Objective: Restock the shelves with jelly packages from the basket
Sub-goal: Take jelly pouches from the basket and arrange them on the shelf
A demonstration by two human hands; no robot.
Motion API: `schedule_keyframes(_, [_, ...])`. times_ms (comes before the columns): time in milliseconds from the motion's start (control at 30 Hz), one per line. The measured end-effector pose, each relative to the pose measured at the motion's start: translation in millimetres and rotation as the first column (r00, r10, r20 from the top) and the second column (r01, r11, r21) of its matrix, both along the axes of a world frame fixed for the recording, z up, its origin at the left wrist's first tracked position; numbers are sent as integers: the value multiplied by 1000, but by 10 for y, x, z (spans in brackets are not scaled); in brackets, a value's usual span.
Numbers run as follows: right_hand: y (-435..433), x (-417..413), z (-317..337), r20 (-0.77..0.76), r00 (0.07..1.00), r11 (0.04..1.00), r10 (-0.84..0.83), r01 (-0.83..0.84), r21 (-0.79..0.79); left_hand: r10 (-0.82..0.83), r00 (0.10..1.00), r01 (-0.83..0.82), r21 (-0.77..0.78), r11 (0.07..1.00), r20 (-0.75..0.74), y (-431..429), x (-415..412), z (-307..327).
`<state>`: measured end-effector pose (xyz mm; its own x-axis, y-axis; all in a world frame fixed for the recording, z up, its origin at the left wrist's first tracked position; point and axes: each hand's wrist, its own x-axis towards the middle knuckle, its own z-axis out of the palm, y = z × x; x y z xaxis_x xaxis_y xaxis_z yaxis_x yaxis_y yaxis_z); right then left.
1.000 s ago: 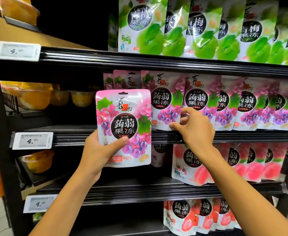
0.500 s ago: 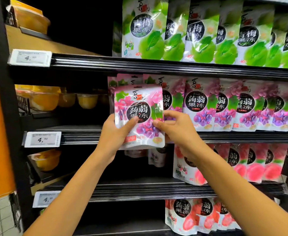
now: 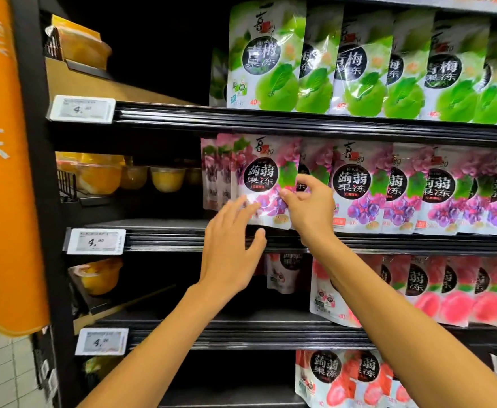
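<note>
- far left on middle shelf (image 3: pixel 197 240): fruit cups (image 3: pixel 167 179), well apart from work
- left hand (image 3: pixel 229 254): fingers straight and spread, holding nothing; tips at pouch's lower left corner, contact blurred
- grape jelly pouch (image 3: pixel 260 178): upright at front left of grape row (image 3: pixel 356 187)
- handling, judged: light, soft, glossy film, likely slippery; take by side edges or top seal
- right hand (image 3: pixel 312 207): thumb and fingers pinch pouch's right edge, forearm reaching up from near right

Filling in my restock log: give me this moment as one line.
step: placing grape jelly pouch on grape shelf | right hand: pinches pouch edge | left hand: open, by pouch bottom
</note>
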<state>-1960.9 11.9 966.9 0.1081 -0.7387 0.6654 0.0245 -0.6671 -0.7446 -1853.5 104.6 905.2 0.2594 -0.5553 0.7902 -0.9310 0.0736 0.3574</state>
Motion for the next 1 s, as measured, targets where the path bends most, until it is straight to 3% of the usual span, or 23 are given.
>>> schedule_keyframes(67, [-25,12,-42,-38,998,999,-48,48,-7,-5,1000,4,48,999,17,-39,-2,-41])
schedule_keyframes(233, [-70,-77,-122,-90,996,998,14,-19,-58,28,997,-31,37,999,78,-62,8,-110])
schedule_keyframes(400, [-128,-218,-193,-253,958,986,-137,108,-127,71,981,-86,77,993,180,-93,2,-144])
schedule_keyframes(567, [-118,-267,-250,-312,933,969,-179,113,-218,115,967,-133,66,989,228,-123,-22,-149])
schedule_keyframes(767, [-112,-311,-275,-269,953,977,-141,90,-193,84,978,-91,33,995,191,-103,-43,-155])
schedule_keyframes(1000, [39,-441,-549,-101,991,960,-88,57,-273,-71,997,74,-141,987,21,81,-201,-326])
